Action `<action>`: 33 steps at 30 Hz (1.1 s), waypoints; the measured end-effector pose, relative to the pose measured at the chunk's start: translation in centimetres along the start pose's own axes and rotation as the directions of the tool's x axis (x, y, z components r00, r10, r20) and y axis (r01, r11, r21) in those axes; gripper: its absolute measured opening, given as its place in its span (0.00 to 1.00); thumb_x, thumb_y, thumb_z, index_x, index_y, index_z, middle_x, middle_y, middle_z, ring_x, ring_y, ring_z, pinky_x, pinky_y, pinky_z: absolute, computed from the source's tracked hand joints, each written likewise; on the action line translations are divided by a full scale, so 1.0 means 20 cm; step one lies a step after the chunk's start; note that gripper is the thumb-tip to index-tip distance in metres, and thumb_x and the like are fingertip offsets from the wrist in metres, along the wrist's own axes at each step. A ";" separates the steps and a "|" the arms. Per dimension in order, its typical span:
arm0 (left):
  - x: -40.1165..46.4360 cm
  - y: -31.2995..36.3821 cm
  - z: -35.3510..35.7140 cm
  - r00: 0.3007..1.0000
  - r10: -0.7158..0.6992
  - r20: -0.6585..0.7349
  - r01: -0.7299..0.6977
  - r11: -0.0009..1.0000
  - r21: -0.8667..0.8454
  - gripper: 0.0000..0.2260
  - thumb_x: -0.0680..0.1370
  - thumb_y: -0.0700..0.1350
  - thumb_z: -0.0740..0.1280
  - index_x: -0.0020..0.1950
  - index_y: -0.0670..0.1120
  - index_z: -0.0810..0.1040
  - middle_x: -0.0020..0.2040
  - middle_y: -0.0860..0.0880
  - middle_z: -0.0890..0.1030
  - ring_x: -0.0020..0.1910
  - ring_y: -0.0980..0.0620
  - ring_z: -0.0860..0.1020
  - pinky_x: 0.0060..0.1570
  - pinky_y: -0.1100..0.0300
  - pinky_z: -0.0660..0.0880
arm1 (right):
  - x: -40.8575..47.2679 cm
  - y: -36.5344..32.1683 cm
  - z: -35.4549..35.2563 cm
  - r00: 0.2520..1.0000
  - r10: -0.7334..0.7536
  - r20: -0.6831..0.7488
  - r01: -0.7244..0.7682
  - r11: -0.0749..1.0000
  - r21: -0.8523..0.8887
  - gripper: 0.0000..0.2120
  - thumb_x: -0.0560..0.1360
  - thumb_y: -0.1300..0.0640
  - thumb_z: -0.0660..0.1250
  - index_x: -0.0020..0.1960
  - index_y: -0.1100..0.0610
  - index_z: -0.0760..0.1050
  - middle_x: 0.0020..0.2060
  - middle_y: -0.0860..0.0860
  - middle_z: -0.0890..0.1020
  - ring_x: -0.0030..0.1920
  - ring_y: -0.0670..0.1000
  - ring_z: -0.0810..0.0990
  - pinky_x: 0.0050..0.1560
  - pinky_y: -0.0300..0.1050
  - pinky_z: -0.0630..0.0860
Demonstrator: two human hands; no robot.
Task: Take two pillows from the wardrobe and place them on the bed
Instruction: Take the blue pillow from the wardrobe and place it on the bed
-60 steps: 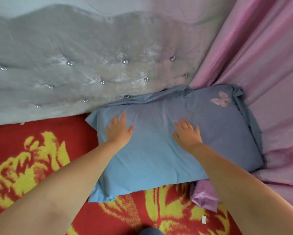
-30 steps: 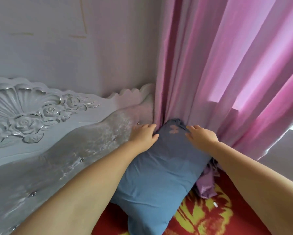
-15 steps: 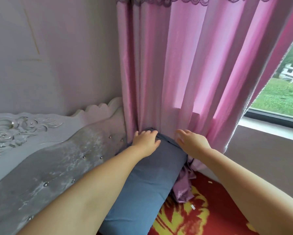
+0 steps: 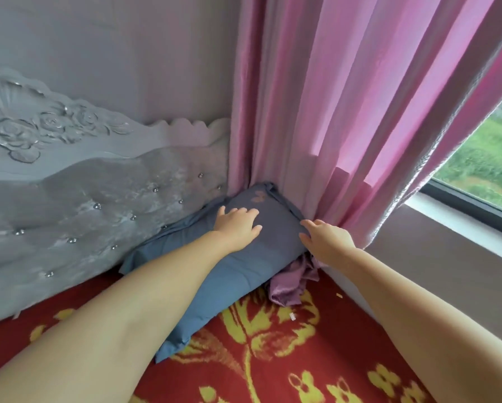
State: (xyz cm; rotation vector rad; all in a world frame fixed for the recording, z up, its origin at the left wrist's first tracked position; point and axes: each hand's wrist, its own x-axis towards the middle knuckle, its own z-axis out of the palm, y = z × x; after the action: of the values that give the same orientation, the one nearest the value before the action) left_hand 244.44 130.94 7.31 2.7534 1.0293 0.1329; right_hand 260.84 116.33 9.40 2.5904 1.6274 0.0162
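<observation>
A blue pillow with a small pink butterfly print lies on the bed, in the corner between the grey headboard and the pink curtain. The bed is covered by a red blanket with yellow flowers. My left hand rests flat on top of the pillow near its far end, fingers spread. My right hand touches the pillow's right edge beside the curtain, fingers apart. Only this one pillow is in sight; no wardrobe shows.
A padded grey headboard with carved roses runs along the left. The pink curtain hangs at the back right, its hem bunched on the bed beside the pillow. A window and grey sill are at the right.
My view has lifted from the pillow to the corner and curtain. Both hands slid up from the pillow's middle to its far end, and the left hand now lies flat on top.
</observation>
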 end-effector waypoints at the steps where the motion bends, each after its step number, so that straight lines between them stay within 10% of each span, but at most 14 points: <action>1: -0.04 -0.03 0.00 0.999 -0.031 -0.013 0.031 0.999 -0.013 0.21 0.79 0.55 0.55 0.70 0.50 0.65 0.64 0.46 0.75 0.65 0.45 0.71 0.71 0.42 0.55 | 0.01 -0.04 -0.01 1.000 -0.029 -0.005 0.029 1.000 0.003 0.19 0.82 0.47 0.51 0.70 0.53 0.65 0.60 0.52 0.76 0.54 0.58 0.80 0.48 0.51 0.78; 10: -0.53 -0.62 -0.02 0.976 -0.216 -0.026 0.217 0.976 0.002 0.20 0.80 0.55 0.55 0.69 0.50 0.66 0.65 0.47 0.75 0.64 0.46 0.72 0.68 0.44 0.58 | 0.02 -0.69 0.01 0.984 -0.173 0.030 0.174 0.984 -0.022 0.18 0.82 0.48 0.51 0.69 0.53 0.66 0.61 0.54 0.76 0.56 0.59 0.79 0.49 0.52 0.76; 19: -0.83 -1.21 -0.11 0.992 -0.114 0.058 0.106 0.985 0.135 0.19 0.79 0.55 0.56 0.67 0.48 0.68 0.63 0.45 0.76 0.63 0.44 0.73 0.67 0.42 0.58 | -0.08 -1.45 0.12 0.986 -0.165 0.005 0.164 0.986 0.040 0.17 0.82 0.47 0.50 0.65 0.54 0.68 0.57 0.54 0.76 0.51 0.60 0.80 0.41 0.49 0.72; 33: -0.81 -0.60 0.29 0.931 0.195 0.309 -0.233 0.968 0.089 0.19 0.80 0.53 0.56 0.67 0.44 0.68 0.64 0.43 0.72 0.64 0.43 0.69 0.58 0.47 0.70 | -0.73 -1.08 0.53 0.962 0.251 0.106 -0.266 0.948 0.173 0.19 0.81 0.47 0.54 0.69 0.54 0.66 0.61 0.55 0.74 0.61 0.58 0.74 0.52 0.52 0.74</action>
State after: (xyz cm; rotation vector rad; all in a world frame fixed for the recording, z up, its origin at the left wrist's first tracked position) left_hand 225.42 128.31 -1.16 2.8706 0.6773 -0.3188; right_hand 235.51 111.81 -2.20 2.8843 1.3085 -0.2343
